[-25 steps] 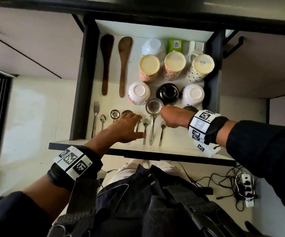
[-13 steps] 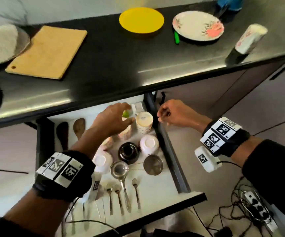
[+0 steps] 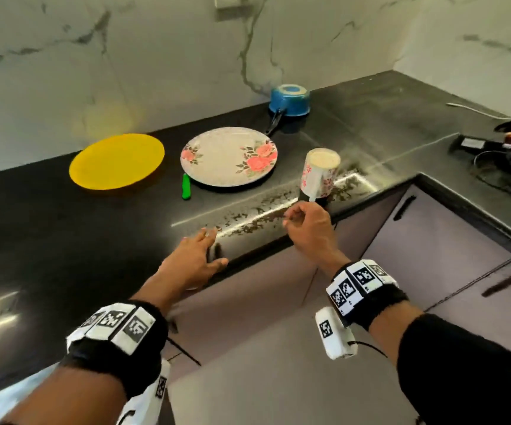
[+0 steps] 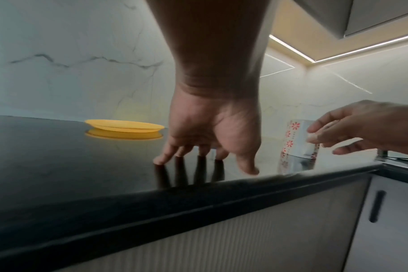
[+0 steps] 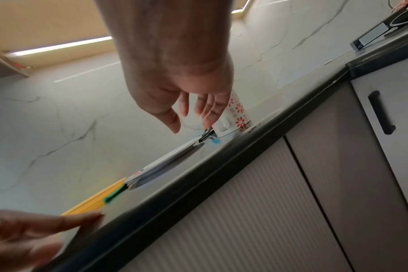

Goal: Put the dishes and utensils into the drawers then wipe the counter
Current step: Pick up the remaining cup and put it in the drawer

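Black counter against marble wall, head view: mug upside down near front edge, right hand just short, loosely open, empty. Left wrist view: left hand fingertips rested flat on counter, open. Right wrist view: handle faced the hand; better to hook it, lift straight.

Black stone counter runs along marble wall, turns corner at right. On it, L to R: round yellow plastic plate, small green-handled utensil, floral ceramic plate, floral white mug upside down nr front edge. Blue saucepan behind floral plate, upside down, by wall. Utensil just L of floral plate's front rim. Cables + black box far R. Grey cabinet fronts below counter.
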Available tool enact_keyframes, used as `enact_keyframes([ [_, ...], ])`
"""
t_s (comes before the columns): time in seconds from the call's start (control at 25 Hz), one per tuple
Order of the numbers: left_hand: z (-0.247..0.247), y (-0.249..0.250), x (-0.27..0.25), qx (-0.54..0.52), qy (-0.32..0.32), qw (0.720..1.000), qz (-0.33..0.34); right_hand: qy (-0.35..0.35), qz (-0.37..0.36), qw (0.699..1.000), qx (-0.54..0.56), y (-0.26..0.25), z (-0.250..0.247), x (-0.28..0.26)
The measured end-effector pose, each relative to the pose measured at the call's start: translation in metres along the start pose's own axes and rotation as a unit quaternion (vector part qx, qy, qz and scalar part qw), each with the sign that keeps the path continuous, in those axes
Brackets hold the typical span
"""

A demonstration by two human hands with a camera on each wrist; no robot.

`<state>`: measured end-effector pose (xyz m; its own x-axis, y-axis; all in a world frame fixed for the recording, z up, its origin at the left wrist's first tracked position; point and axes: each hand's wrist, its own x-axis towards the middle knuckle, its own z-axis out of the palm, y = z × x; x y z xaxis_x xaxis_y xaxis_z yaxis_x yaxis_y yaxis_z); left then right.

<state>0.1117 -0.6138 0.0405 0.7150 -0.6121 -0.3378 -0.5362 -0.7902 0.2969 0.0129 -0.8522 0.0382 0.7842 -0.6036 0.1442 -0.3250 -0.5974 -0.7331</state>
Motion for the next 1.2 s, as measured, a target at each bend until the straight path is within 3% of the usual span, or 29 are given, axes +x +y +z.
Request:
enact_keyframes([
  [0.12, 0.005, 0.008, 0.035, 0.085, -0.073, 0.991, -0.075, 0.092, -0.017, 0.996, -0.010, 0.017, -0.011, 0.028],
  [0.24, 0.008, 0.010, 0.050, 0.092, -0.110, 0.985, -0.096, 0.174, -0.007, 0.985, 0.000, 0.030, -0.013, 0.059],
  [0.4, 0.009, 0.003, 0.051, 0.080, -0.124, 0.983, -0.106, 0.132, 0.072, 0.989, 0.012, 0.027, -0.004, 0.097],
  [0.52, 0.011, 0.003, 0.048, 0.066, -0.127, 0.984, -0.105, 0.127, 0.091, 0.987, 0.049, 0.024, -0.004, 0.112],
  [0.64, 0.010, 0.004, 0.045, 0.056, -0.114, 0.986, -0.107, 0.160, 0.071, 0.979, 0.101, 0.019, -0.012, 0.100],
  [0.72, 0.011, 0.006, 0.043, 0.049, -0.099, 0.988, -0.110, 0.164, 0.074, 0.962, 0.207, 0.012, -0.012, 0.075],
  [0.76, 0.012, 0.007, 0.040, 0.052, -0.089, 0.988, -0.116, 0.140, 0.101, 0.938, 0.300, 0.008, -0.010, 0.057],
  [0.84, 0.011, 0.015, 0.035, 0.043, -0.062, 0.990, -0.117, 0.050, 0.183, 0.853, 0.486, -0.003, -0.006, 0.009],
  [0.92, 0.013, 0.026, 0.017, -0.022, -0.027, 0.993, -0.116, -0.052, 0.235, 0.785, 0.570, -0.020, -0.004, -0.047],
  [1.08, 0.035, 0.031, -0.087, -0.224, 0.063, 0.972, -0.015, -0.218, 0.254, 0.726, 0.601, -0.039, 0.007, -0.150],
  [1.2, 0.057, 0.008, -0.201, -0.256, 0.086, 0.961, 0.050, -0.355, 0.274, 0.716, 0.535, -0.054, 0.020, -0.213],
])
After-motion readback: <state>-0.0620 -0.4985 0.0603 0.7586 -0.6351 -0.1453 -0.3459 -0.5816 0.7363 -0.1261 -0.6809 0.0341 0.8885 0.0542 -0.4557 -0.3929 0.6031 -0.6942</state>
